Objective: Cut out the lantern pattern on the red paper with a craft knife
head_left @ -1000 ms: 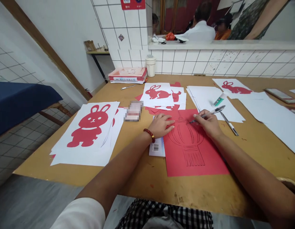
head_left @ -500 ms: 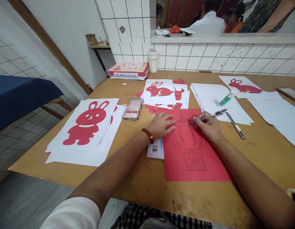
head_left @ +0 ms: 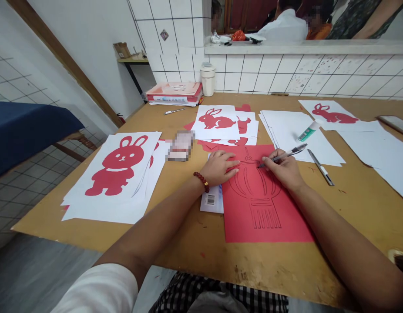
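A sheet of red paper (head_left: 237,221) lies on the table in front of me, with a tasselled lantern drawn on it in dark lines. My right hand (head_left: 283,167) is closed around a pen (head_left: 294,151), its tip on the upper part of the lantern. Flat on the sheet's upper left edge rests my left hand (head_left: 220,167), fingers spread and holding nothing. Beneath the sheet's left side a white and blue pad with a barcode (head_left: 210,202) sticks out. Right of my right hand lies a utility knife (head_left: 320,168).
A glue stick (head_left: 308,131) lies on white sheets (head_left: 328,154). Red rabbit cutouts on paper (head_left: 118,167) sit left, with another rabbit sheet (head_left: 217,123) beyond my hands. A white cup (head_left: 207,80) and stacked folders (head_left: 173,92) stand by the tiled wall. Several people are beyond the opening.
The pen tip has shifted very slightly within the lantern's upper part. My left hand stays in place on the paper. The whole view has tilted a little.
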`<state>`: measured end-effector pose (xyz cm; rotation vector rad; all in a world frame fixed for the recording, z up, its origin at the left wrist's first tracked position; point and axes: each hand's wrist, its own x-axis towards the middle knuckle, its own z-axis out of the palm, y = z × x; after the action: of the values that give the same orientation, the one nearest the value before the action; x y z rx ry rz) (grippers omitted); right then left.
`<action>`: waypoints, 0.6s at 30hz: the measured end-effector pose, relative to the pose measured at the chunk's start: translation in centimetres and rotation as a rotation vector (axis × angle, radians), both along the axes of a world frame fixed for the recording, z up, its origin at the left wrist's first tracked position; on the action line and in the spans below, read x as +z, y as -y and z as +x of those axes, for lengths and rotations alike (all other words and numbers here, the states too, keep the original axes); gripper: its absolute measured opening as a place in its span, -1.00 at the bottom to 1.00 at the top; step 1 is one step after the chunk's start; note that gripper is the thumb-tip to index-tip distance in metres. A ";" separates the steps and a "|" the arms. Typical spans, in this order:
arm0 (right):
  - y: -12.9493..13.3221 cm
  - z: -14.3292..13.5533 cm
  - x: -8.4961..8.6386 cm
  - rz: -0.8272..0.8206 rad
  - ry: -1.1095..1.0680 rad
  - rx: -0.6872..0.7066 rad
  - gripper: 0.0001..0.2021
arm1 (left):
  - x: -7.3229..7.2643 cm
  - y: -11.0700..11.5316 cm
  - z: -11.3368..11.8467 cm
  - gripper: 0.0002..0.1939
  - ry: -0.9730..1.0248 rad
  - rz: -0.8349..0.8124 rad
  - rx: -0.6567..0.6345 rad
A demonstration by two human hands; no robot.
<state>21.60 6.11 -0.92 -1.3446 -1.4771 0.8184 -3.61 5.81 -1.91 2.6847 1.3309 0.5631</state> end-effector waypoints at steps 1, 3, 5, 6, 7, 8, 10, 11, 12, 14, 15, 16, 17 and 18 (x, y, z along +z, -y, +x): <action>0.0 0.0 0.0 0.000 -0.011 -0.001 -0.71 | 0.0 0.0 0.0 -0.66 0.001 -0.001 0.001; 0.0 0.1 -0.1 0.001 -0.026 -0.001 -0.71 | 0.0 0.0 0.0 -0.66 0.001 -0.003 0.000; 0.0 0.1 0.0 0.007 -0.011 0.009 -0.71 | 0.1 0.0 0.0 -0.66 0.001 -0.002 -0.002; 0.0 0.1 0.0 0.009 0.000 0.014 -0.72 | 0.1 0.0 0.0 -0.66 0.002 -0.001 -0.002; 0.1 0.1 0.1 0.010 0.004 0.016 -0.72 | 0.1 0.0 0.0 -0.66 0.003 -0.001 -0.002; 0.1 0.1 0.2 0.008 0.002 0.017 -0.73 | 0.1 0.0 0.0 -0.66 0.004 -0.002 -0.002; 0.2 0.1 0.3 0.004 -0.006 0.014 -0.74 | 0.1 0.0 0.0 -0.66 0.004 -0.001 -0.002; 0.2 0.1 0.3 0.004 -0.002 0.017 -0.74 | 0.1 0.0 0.0 -0.66 0.003 0.000 -0.002; 0.3 0.1 0.3 0.006 0.007 0.022 -0.74 | 0.1 0.0 0.0 -0.66 0.003 0.001 -0.001; 0.3 0.1 0.3 0.012 0.027 0.027 -0.74 | 0.1 0.0 0.0 -0.66 0.004 0.000 -0.002; 0.3 0.1 0.3 0.014 0.033 0.028 -0.74 | 0.1 0.0 0.0 -0.66 0.007 -0.002 -0.001; 0.3 0.1 0.3 0.014 0.034 0.030 -0.75 | 0.1 0.0 0.0 -0.66 0.010 -0.005 -0.001; 0.2 0.2 0.3 0.015 0.033 0.031 -0.75 | 0.1 0.0 0.1 -0.66 0.014 -0.008 -0.001; 0.2 0.2 0.3 0.017 0.034 0.034 -0.74 | 0.1 0.0 0.1 -0.67 0.018 -0.010 0.000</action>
<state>21.77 5.87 -0.64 -1.3297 -1.5344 0.8065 -3.53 5.81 -1.85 2.6650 1.3251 0.5778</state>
